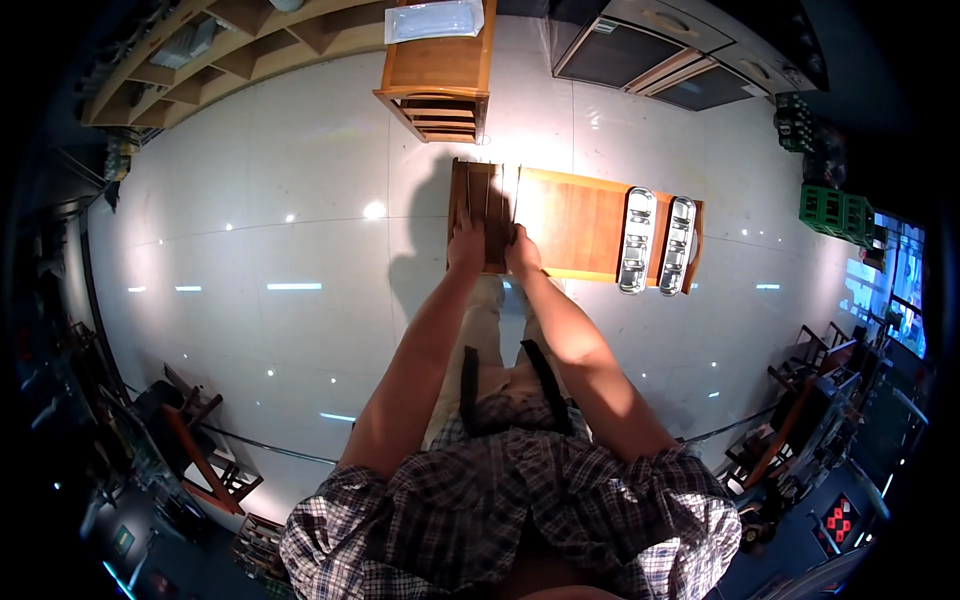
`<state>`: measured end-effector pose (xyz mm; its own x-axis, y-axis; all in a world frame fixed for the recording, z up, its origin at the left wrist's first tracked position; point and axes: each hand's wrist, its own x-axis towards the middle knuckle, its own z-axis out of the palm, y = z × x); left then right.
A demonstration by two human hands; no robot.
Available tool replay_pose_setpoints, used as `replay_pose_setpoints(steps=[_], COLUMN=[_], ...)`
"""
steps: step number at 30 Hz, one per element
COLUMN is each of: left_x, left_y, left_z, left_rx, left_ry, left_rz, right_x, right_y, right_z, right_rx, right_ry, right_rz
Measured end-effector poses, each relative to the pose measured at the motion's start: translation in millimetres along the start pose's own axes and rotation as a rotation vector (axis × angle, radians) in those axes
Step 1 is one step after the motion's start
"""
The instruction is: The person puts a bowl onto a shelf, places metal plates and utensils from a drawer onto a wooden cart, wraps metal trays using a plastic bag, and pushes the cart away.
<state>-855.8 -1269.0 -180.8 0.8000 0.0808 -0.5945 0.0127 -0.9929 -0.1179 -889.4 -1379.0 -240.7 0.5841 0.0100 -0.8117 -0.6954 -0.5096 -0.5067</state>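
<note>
A long wooden stand [570, 222] with a bright orange-brown top lies ahead of me. Its left end is a darker slatted section [490, 205] crossed by thin lines. My left hand [466, 247] rests on the outer part of these slats, fingers stretched along them. My right hand [522, 252] is closed at the inner edge of the slats, where a thin pale strip [517, 195] runs up from it. Whether it grips that strip or the edge is hidden. Two shiny metal compartment trays [636, 240] lie side by side on the stand's right end.
Beyond is another wooden stand [435, 65] with a clear-wrapped pack [434, 20] on top. Wooden shelving [235, 62] curves along the upper left, and a dark-fronted cabinet [625, 55] is at upper right. Green crates [836, 213] and chairs [205, 450] line the sides.
</note>
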Motion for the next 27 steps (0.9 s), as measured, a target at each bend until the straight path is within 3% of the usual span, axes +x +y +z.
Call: replay_pose_setpoints(steps=[1,6,8,12,16,18,20,27], left_x=[-5,-17,-24,-26,-31,-39,-46,-68], left_y=[0,9,9,3,16,45,70,166], left_z=[-4,-37,-47,-43,-20,-48,-56,-27], left_rx=[0.012,-0.056,-0.112,-0.192,-0.292,-0.427,-0.276,-0.138], left_ry=[0.081,0.079,0.064,0.174,0.366,0.218,0.229,0.148], left_rz=[0.041,0.133,0.190,0.336,0.467,0.452,0.550,0.531], right_x=[-1,-19,-38,-43,3,-38,-45,-76], right_y=[0,8,22,92,213,190,208,296], right_z=[-3,-46,-64,-54,-3,-52,-72,-132], right_rx=[0.004,0.017,0.046,0.224,0.524,0.759,0.822,0.986], right_ry=[0.003,-0.021,0.035,0.235,0.290,0.235,0.261,0.411], right_rz=[-0.002,0.200,0.136,-0.014,0.100,0.225,0.211,0.085])
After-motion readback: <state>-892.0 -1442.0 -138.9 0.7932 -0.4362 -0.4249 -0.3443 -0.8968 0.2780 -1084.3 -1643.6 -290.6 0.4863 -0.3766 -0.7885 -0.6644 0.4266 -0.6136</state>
